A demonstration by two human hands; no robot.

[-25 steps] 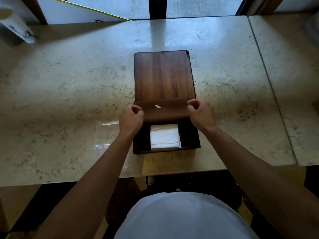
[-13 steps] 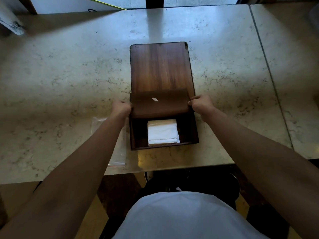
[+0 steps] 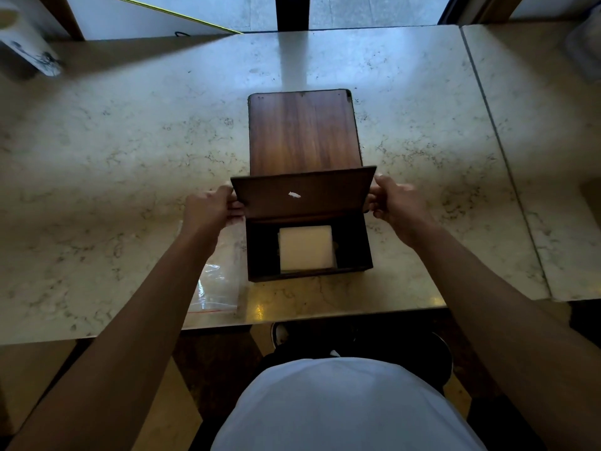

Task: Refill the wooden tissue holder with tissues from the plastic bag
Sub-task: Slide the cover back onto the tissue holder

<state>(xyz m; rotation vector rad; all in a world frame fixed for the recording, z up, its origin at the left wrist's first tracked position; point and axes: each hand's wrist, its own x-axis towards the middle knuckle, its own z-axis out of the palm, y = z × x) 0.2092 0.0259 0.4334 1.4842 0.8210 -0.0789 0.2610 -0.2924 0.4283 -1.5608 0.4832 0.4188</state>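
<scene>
Two hands, left [image 3: 208, 208] and right [image 3: 395, 203], pinch the lid [image 3: 304, 196] ends, likely for level closing. Tissues [image 3: 305, 252] sit inside the holder [image 3: 304, 131], frame centre; bag [image 3: 218, 288] lies lower left.

No legible text, label, brand, number or sign was present. The dark marking on the white object [image 3: 31, 50] at the far left corner of the bench [image 3: 130, 151] was too blurred to read. The white fleck on the wooden lid [image 3: 302, 196] carried no characters.
</scene>
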